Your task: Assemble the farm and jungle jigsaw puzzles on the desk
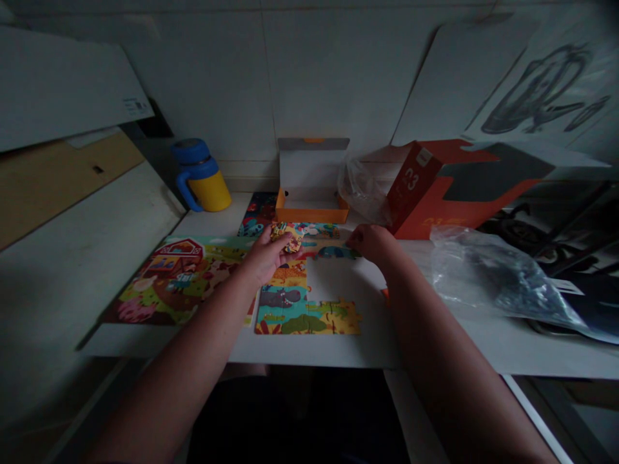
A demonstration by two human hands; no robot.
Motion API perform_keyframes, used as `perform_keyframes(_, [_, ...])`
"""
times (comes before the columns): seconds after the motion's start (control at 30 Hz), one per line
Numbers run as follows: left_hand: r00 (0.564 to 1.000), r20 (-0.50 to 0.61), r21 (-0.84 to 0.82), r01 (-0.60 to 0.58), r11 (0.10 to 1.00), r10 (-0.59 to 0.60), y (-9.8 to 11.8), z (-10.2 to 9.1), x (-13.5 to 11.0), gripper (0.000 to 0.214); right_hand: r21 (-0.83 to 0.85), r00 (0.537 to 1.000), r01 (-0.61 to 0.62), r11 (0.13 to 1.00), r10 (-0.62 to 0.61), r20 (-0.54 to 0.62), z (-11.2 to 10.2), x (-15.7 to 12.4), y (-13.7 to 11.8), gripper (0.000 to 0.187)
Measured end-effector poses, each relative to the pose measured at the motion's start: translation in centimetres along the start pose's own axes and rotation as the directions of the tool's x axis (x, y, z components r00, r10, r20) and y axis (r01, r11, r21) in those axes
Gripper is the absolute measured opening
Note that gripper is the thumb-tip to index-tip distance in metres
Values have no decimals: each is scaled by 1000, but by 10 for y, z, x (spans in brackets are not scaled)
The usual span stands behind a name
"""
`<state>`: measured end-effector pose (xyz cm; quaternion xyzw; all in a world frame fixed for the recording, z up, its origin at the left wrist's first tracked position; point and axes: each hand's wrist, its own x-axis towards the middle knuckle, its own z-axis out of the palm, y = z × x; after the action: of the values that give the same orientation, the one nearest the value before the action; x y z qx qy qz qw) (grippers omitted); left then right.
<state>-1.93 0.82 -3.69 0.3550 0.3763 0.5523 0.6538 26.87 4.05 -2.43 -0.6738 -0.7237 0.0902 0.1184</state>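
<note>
Over the puzzle (307,309), fingers (264,237) pinching a piece (290,237)

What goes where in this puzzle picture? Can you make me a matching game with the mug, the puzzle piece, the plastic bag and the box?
Things:
1. blue and yellow mug
2. jigsaw piece
3. clear plastic bag
4. open orange box

Places:
A. on the table, to the right of the right hand
B. held in the left hand
C. at the back, straight behind the puzzle
D. at the back left, near the wall

Right pairs: 1-D, 2-B, 3-A, 4-C
</note>
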Motion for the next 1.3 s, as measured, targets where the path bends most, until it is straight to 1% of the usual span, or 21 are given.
perform_keyframes(0.03, [1000,-1,-1,2,1000,-2,1,0,0,39,3,1000,-3,1000,3,-26,-1,0,0,14])
perform_keyframes(0.1, [1000,-3,-6,12,1000,-12,2,2,-1,35,44,992,-22,999,27,-120,-4,0,1,20])
perform_keyframes(0.17, [999,12,-20,43,999,-43,4,3,-3,30,130,972,-31,991,61,-227,-7,0,-1,26])
perform_keyframes(0.23, [996,40,-36,83,996,-81,5,5,-4,28,241,961,2,971,65,-270,-8,-1,-6,30])
perform_keyframes(0.3, [993,67,-34,100,994,-98,5,7,-6,29,362,973,73,929,13,-231,-6,-3,-14,34])
perform_keyframes(0.37, [993,86,-14,87,996,-86,4,8,-7,33,480,987,142,866,-85,-138,-1,-6,-26,41])
perform_keyframes(0.4, [992,96,-2,77,997,-77,2,8,-7,35,534,987,163,830,-137,-89,3,-8,-32,44])
perform_keyframes(0.47, [991,120,22,65,998,-67,0,8,-8,40,619,978,172,766,-210,-13,12,-12,-43,47])
perform_keyframes(0.5, [989,132,32,62,998,-66,-2,8,-8,42,652,975,161,741,-221,10,17,-13,-47,46])
perform_keyframes(0.6, [986,155,53,48,997,-56,-4,7,-7,47,753,980,94,652,-194,45,28,-14,-54,40])
perform_keyframes(0.7, [989,145,54,33,998,-41,-5,7,-6,47,867,986,27,497,-158,60,32,-14,-57,38])
perform_keyframes(0.77, [990,139,48,29,998,-36,-4,6,-6,45,909,989,-20,417,-125,79,29,-14,-57,38])
perform_keyframes(0.87, [991,132,39,18,999,-23,-3,6,-6,45,931,988,-105,350,-72,139,22,-15,-59,36])
perform_keyframes(0.93, [992,122,38,13,999,-18,-2,6,-6,45,936,985,-146,321,-44,169,17,-14,-59,33])
perform_keyframes(1.0, [995,98,30,7,1000,-10,-1,5,-4,45,935,987,-142,324,-18,157,13,-13,-57,29])
perform_keyframes(1.03, [997,78,19,0,1000,-1,-1,5,-3,44,930,991,-125,344,-7,136,11,-13,-55,27])
perform_keyframes(1.07, [998,55,8,-9,1000,9,0,4,-2,43,919,994,-105,379,2,113,9,-12,-53,26])
perform_keyframes(1.13, [1000,1,-8,-25,1000,26,2,1,0,42,871,996,-80,485,-2,93,6,-12,-47,24])
perform_keyframes(1.2, [999,-34,-8,-34,999,33,4,-1,1,42,800,987,-85,595,-61,150,3,-13,-42,19])
perform_keyframes(1.23, [999,-39,-4,-34,999,33,4,-2,1,43,767,972,-91,635,-111,208,3,-14,-41,16])
perform_keyframes(1.3, [999,-30,6,-27,1000,28,5,-2,1,45,720,922,-97,687,-212,326,2,-17,-40,12])
